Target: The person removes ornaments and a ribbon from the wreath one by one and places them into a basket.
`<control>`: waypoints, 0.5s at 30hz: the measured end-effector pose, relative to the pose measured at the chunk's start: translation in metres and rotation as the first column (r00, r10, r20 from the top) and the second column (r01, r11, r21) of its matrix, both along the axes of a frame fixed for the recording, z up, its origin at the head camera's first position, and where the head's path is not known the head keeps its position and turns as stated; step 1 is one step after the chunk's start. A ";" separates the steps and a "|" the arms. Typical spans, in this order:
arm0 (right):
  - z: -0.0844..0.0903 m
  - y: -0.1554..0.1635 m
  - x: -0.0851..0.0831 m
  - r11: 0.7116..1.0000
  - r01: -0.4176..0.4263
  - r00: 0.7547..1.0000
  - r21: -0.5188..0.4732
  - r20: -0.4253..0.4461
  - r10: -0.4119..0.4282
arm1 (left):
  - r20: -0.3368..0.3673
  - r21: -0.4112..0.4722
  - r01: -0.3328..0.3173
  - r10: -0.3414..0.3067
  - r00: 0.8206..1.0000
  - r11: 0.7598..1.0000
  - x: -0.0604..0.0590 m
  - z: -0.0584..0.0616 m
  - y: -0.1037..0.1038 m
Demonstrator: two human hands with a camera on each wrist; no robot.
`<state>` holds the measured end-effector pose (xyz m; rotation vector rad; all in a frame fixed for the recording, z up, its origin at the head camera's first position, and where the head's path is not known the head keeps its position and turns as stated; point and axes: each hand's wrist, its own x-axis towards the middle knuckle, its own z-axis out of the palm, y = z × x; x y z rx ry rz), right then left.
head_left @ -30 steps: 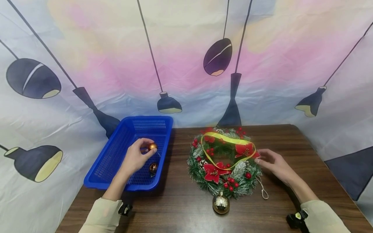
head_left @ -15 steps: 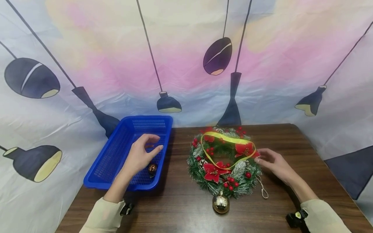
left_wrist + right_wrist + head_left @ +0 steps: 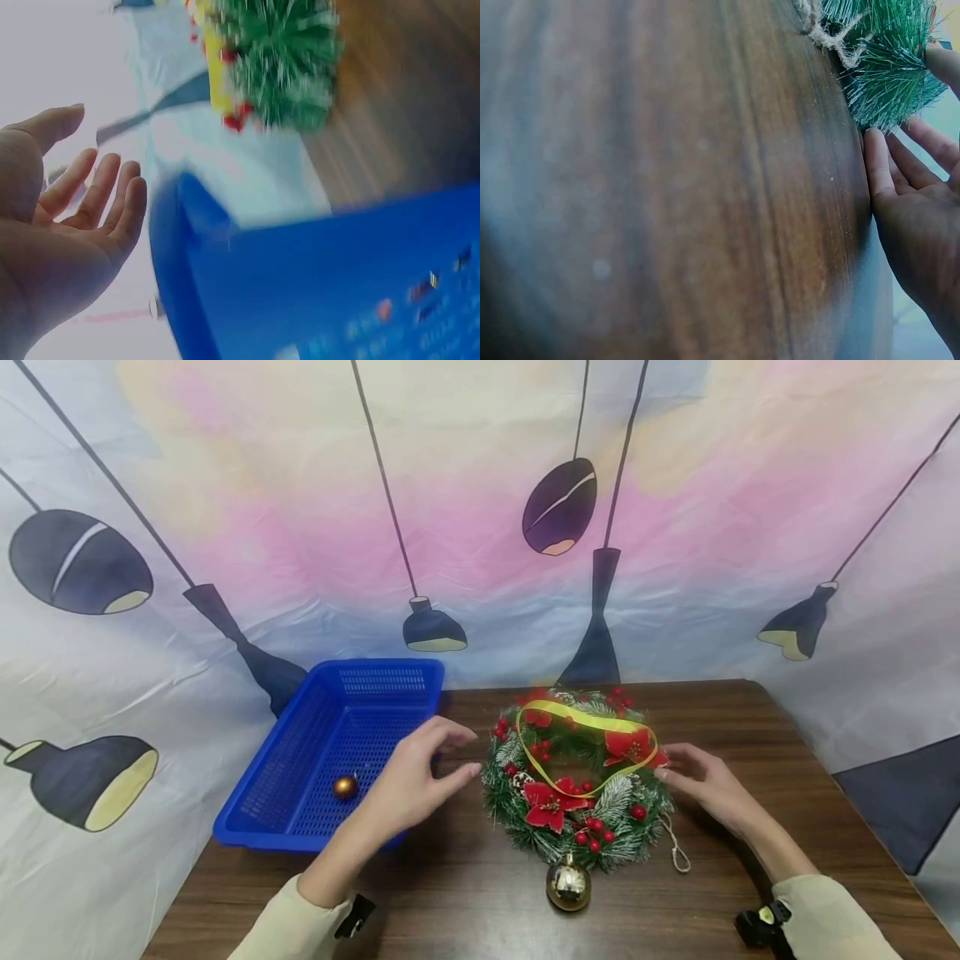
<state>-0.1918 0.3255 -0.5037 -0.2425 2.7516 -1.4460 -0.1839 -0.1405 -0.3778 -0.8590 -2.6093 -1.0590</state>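
Observation:
A green wreath (image 3: 577,814) with red flowers, berries and a yellow ribbon loop (image 3: 592,720) lies flat on the brown table (image 3: 480,893). A gold bauble (image 3: 568,883) sits at its near edge. My left hand (image 3: 467,753) hovers open and empty between the blue basket (image 3: 300,752) and the wreath's left side. The left wrist view shows that left hand (image 3: 97,157) with its palm spread, and the wreath (image 3: 281,60) beyond it. My right hand (image 3: 667,762) rests with straight fingers against the wreath's right rim. In the right wrist view its fingers (image 3: 877,161) lie beside the needles (image 3: 889,79).
An orange bauble (image 3: 345,787) lies in the basket near its front left. A twine loop (image 3: 678,852) trails from the wreath's lower right. A printed cloth backdrop (image 3: 480,527) hangs behind and to both sides of the table.
My left hand let go of the orange bauble, which now lies in the basket, and moved right toward the wreath. The right hand has stayed put.

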 end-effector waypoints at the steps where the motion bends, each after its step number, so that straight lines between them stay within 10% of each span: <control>1: 0.000 0.000 0.000 1.000 -0.001 1.000 0.000 -0.001 0.001 | 0.005 -0.009 0.019 -0.019 1.000 1.000 0.003 -0.001 0.004; 15: -0.002 0.000 -0.001 1.000 -0.003 1.000 -0.007 -0.010 0.003 | 0.131 -0.063 0.270 -0.260 0.957 0.961 0.028 -0.037 0.051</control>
